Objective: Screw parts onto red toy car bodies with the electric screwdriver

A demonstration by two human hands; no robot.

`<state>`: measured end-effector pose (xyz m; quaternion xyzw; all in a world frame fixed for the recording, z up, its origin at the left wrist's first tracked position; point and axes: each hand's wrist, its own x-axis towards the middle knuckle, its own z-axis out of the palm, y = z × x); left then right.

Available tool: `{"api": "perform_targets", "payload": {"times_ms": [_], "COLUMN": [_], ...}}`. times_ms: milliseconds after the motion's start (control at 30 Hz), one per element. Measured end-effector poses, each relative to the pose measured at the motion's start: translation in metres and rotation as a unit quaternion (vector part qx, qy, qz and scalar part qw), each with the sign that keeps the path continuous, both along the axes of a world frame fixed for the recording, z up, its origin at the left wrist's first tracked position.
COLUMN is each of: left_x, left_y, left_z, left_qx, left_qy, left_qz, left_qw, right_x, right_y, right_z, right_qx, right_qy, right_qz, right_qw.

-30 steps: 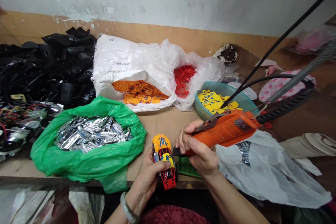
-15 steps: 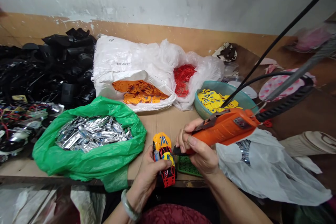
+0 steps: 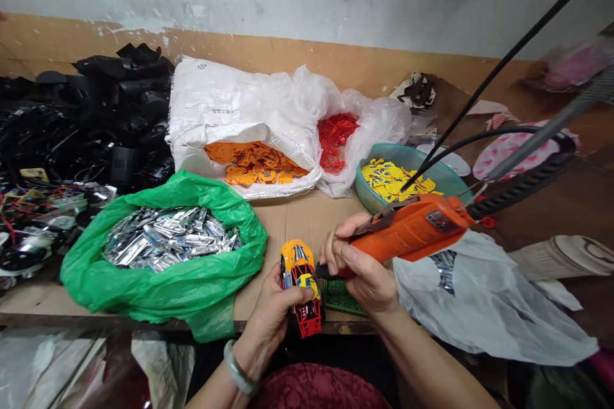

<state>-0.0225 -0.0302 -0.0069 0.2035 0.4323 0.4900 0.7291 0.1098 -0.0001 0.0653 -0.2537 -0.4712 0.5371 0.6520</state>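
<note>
My left hand (image 3: 273, 300) is closed around a toy car (image 3: 298, 262) with an orange front, a yellow middle and a red rear frame; its thumb presses on the yellow part. In my right hand (image 3: 367, 278) is an orange electric screwdriver (image 3: 410, 230), gripped near its dark front end. The screwdriver lies tilted, its nose close against the right side of the car. Whether the tip touches a screw I cannot make out. Below that nose a green mesh tray (image 3: 343, 299) shows in part.
A green bag (image 3: 86, 281) of silvery parts stands left, near black parts (image 3: 129, 121). Behind are a white sack (image 3: 211, 89) with orange pieces, red pieces (image 3: 336, 134) in plastic, and a teal basin (image 3: 448, 179) of yellow pieces. Cables (image 3: 518, 51) hang right, above a white bag (image 3: 499, 313).
The view has shifted slightly. Both hands, the toy car and the screwdriver keep nearly the same places relative to each other.
</note>
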Motion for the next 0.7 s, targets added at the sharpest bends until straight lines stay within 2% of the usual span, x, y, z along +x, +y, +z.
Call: {"api": "perform_targets", "payload": {"times_ms": [367,500,700], "left_x": [-0.0010,0.0012,0.0008], "left_y": [-0.0006,-0.0013,-0.0017], "left_z": [0.0020,0.0047,0.0051], "left_qx": [-0.001,-0.014,0.007], "left_qy": [0.003,0.015,0.021], "left_qz": [0.001,0.014,0.009], "left_qw": [1.000,1.000,1.000], "right_x": [0.0008,0.0032,0.0056], "right_y": [-0.0032,-0.0035,-0.0046], "right_z": [0.0005,-0.0024,-0.0056], "right_qx": [0.001,0.006,0.017], "right_qy": [-0.006,-0.014,-0.031], "right_qz": [0.001,0.019,0.035], "right_qw": [1.000,1.000,0.999]}}
